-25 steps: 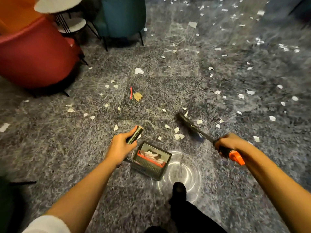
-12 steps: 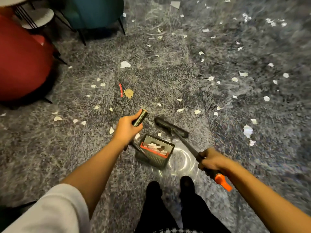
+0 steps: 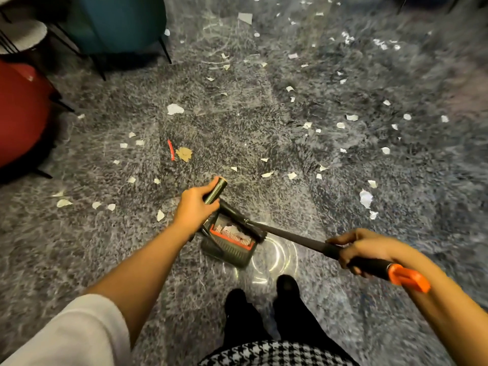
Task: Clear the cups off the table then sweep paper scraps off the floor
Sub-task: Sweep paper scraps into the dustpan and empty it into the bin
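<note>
**Floor scene, head view: 13 entries**

1. Left hand [image 3: 194,208]: fingers and thumb curled round the dustpan handle [image 3: 215,192], a dark cylinder whose top pokes out above the thumb.
2. Dustpan [image 3: 233,253]: dark and ribbed, with an orange-red toothed strip. It sits on the floor [image 3: 105,247] just ahead of the shoes. A few white scraps lie inside it, beside the strip.
3. Broom [image 3: 290,235]: black head against the dustpan's far rim, just under the left hand. The thin black shaft slants away to the right hand.
4. Right hand [image 3: 365,250]: fingers wrapped over the broom's black grip, close to the orange end cap [image 3: 408,280].
5. Paper scraps [image 3: 365,198]: white bits strewn across the grey speckled floor. They are thickest toward the far side and the right, with a loose line to the left of the dustpan. 1 larger scrap [image 3: 175,109] lies farther out, near the chairs.
6. Red strip [image 3: 171,150] and tan scrap [image 3: 184,154]: lying side by side on the floor beyond the dustpan.
7. Red chair [image 3: 21,114]: left side of the floor.
8. Teal chair [image 3: 118,22]: far left, on thin dark legs.
9. Small round table [image 3: 21,35]: far left corner, partly cut off.
10. 2 black shoes [image 3: 287,286]: near side, beside a bright ring of reflected light.
11. White sleeve [image 3: 74,334]: on the left arm.
12. Houndstooth garment [image 3: 277,352]: bottom edge.
</note>
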Action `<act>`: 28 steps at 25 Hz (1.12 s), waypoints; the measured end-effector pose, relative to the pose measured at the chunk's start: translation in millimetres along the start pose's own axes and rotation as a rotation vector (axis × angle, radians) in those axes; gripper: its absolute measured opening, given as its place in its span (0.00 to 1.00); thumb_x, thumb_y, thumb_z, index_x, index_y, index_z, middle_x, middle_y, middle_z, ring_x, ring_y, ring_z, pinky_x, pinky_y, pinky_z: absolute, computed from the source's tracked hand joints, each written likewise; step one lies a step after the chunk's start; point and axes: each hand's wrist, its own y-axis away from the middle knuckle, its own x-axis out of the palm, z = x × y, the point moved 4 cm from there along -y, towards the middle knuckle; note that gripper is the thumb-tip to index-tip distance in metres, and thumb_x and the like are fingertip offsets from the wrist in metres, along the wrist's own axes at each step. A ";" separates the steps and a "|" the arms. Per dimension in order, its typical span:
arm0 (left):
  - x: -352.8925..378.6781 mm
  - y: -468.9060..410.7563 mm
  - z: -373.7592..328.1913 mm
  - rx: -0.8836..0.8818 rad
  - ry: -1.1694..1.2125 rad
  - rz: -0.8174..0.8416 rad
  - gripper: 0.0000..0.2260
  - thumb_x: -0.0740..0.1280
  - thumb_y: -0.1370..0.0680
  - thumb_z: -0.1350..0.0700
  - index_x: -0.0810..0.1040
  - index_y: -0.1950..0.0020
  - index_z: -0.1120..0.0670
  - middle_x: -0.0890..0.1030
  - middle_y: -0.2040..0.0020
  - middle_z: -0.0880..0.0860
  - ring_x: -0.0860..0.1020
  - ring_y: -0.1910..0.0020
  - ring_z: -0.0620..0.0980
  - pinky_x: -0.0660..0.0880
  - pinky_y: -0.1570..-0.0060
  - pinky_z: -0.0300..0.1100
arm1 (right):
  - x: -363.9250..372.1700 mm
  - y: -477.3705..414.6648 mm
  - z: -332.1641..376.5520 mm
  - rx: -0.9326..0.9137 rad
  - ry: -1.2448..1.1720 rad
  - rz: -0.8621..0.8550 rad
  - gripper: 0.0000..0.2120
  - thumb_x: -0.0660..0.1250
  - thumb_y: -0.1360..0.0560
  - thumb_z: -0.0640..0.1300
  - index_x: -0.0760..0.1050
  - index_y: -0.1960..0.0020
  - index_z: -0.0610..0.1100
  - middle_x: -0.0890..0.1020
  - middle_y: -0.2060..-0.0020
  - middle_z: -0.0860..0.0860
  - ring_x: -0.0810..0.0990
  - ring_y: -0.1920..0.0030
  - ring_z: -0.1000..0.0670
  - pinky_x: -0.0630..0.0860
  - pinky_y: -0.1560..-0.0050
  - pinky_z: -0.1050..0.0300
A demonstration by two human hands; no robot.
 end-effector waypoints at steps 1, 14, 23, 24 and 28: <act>0.8 0.0 0.3 0.007 0.004 0.007 0.26 0.72 0.27 0.63 0.71 0.31 0.53 0.80 0.41 0.57 0.80 0.58 0.45 0.76 0.61 0.30 | -4.3 3.1 1.7 -0.008 -0.027 -0.008 0.21 0.58 0.29 0.23 0.71 0.38 0.35 0.73 0.83 0.46 0.71 0.86 0.52 0.66 0.85 0.67; -1.8 0.0 1.0 0.022 -0.008 0.037 0.26 0.72 0.28 0.62 0.71 0.31 0.52 0.81 0.42 0.57 0.77 0.62 0.43 0.72 0.68 0.28 | 47.7 -53.3 23.2 -0.053 0.166 -0.132 0.04 0.63 0.32 0.28 0.74 0.60 0.35 0.70 0.84 0.49 0.69 0.84 0.51 0.66 0.79 0.65; 0.1 -4.8 -6.8 0.078 0.024 0.140 0.28 0.70 0.26 0.63 0.67 0.28 0.50 0.79 0.41 0.57 0.80 0.58 0.51 0.79 0.55 0.44 | 65.3 -42.2 -12.7 0.069 0.008 -0.066 0.18 0.62 0.31 0.27 0.74 0.41 0.29 0.74 0.75 0.44 0.73 0.81 0.51 0.68 0.80 0.65; 0.4 -7.4 -9.4 0.076 0.047 0.157 0.28 0.70 0.26 0.63 0.67 0.28 0.50 0.79 0.42 0.57 0.80 0.59 0.52 0.80 0.55 0.47 | 66.5 -41.0 -12.2 0.081 -0.003 -0.073 0.16 0.62 0.31 0.28 0.75 0.44 0.28 0.74 0.75 0.44 0.73 0.78 0.50 0.69 0.79 0.64; 4.1 -28.2 -24.5 0.115 0.073 0.148 0.27 0.70 0.27 0.65 0.70 0.29 0.53 0.81 0.48 0.59 0.76 0.67 0.48 0.75 0.67 0.32 | 57.8 -27.0 -3.0 0.101 -0.135 -0.138 0.05 0.61 0.29 0.28 0.74 0.62 0.31 0.73 0.79 0.44 0.71 0.82 0.51 0.68 0.82 0.65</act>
